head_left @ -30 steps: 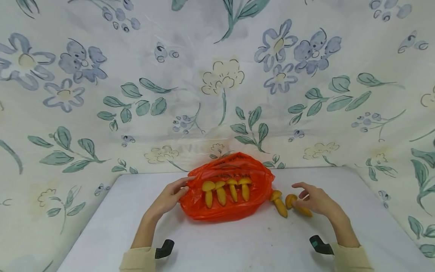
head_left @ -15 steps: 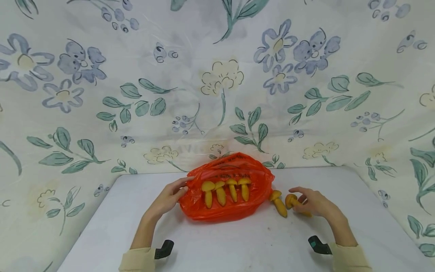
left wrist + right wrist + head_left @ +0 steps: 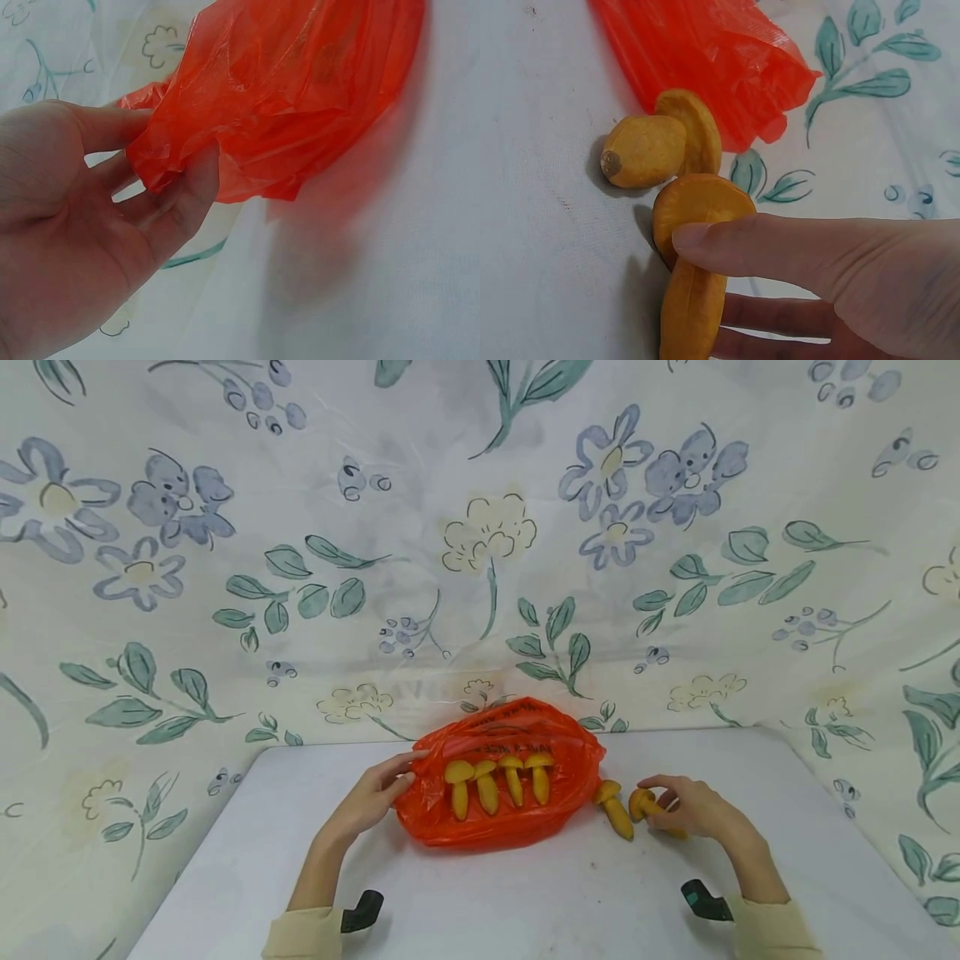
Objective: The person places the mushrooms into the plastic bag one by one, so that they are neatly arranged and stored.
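Note:
A red plastic bag [image 3: 495, 827] lies on the table with several yellow-brown mushrooms [image 3: 488, 789] in a row at its middle. My left hand [image 3: 371, 797] holds the bag's left edge; in the left wrist view the thin plastic [image 3: 247, 97] passes between thumb and fingers. To the right of the bag lies a loose mushroom [image 3: 617, 810], its cap close to the bag's edge. Beside it my right hand [image 3: 697, 810] pinches another mushroom [image 3: 694, 300], with the thumb where cap meets stem and the fingers behind. The hand partly hides that mushroom's stem in the head view.
The white table [image 3: 525, 902] carries a few small dark specks. Behind it hangs a floral cloth [image 3: 420, 568]. A black device sticks out at each wrist, one by the left sleeve [image 3: 363, 911] and one by the right sleeve [image 3: 707, 900].
My right hand has shifted slightly left and its fingers have closed round the mushroom at far right. My left hand and the bag stay in place.

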### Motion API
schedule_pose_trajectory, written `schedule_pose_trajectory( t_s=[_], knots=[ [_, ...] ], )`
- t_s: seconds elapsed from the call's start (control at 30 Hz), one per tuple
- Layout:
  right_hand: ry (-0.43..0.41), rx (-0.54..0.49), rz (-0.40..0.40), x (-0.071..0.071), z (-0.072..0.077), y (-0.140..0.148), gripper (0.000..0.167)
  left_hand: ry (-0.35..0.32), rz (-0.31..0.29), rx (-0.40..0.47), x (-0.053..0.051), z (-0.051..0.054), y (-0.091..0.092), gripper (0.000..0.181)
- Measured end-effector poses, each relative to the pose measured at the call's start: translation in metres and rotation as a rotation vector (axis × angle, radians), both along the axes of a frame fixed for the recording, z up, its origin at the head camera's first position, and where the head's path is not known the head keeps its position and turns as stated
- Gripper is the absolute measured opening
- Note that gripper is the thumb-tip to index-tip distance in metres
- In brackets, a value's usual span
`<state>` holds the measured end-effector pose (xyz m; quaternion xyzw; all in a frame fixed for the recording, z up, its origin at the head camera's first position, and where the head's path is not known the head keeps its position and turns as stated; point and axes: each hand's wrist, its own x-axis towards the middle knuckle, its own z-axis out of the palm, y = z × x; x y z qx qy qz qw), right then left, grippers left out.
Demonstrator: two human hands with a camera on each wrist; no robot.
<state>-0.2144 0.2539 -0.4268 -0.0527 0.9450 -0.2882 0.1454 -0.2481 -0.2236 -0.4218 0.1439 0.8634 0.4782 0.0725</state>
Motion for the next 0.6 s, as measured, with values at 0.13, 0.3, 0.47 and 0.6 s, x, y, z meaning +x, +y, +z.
schedule_pose_trajectory(
  t_s=[0.13,0.3,0.47,0.6],
  knots=[
    [0.004,-0.006,0.008,0.0009,-0.0007,0.0009,0.052,0.003,-0.005,0.002,-0.0002,-0.0004,-0.0002,0.041],
    [0.012,-0.002,0.010,-0.0005,-0.0016,0.0018,0.051,0.015,-0.007,-0.003,-0.0011,-0.0010,-0.0004,0.040],
    [0.020,-0.007,0.021,-0.0016,-0.0020,0.0027,0.051,0.009,-0.004,-0.004,-0.0013,-0.0009,-0.0003,0.040],
    [0.026,-0.013,0.024,-0.0003,-0.0031,0.0035,0.051,0.017,-0.011,-0.007,-0.0008,-0.0016,-0.0003,0.041]
  ],
)
